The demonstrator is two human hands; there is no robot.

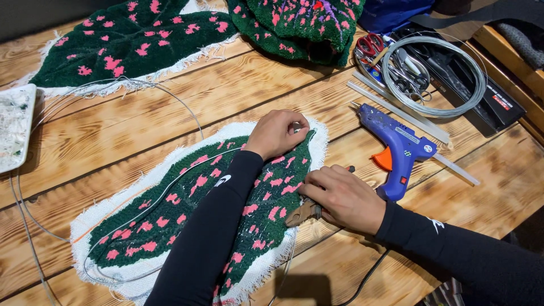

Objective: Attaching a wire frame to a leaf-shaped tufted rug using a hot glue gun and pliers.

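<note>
A leaf-shaped tufted rug piece (pixel 170 218), dark green with pink spots and a white fabric border, lies on the wooden table (pixel 170 119). My left hand (pixel 276 132) rests closed on its pointed tip, pinching a thin metal wire (pixel 141 212) that runs along the leaf. My right hand (pixel 340 197) presses on the leaf's right edge and grips a pair of pliers (pixel 303 212), their jaws poking out to the left.
A blue glue gun (pixel 396 146) with an orange trigger lies right of my hands, glue sticks (pixel 396 110) beside it. A wire coil (pixel 433 76), scissors (pixel 371 45) and a black case sit at back right. More leaf pieces (pixel 130 39) lie at the back, a white tray (pixel 14 124) at left.
</note>
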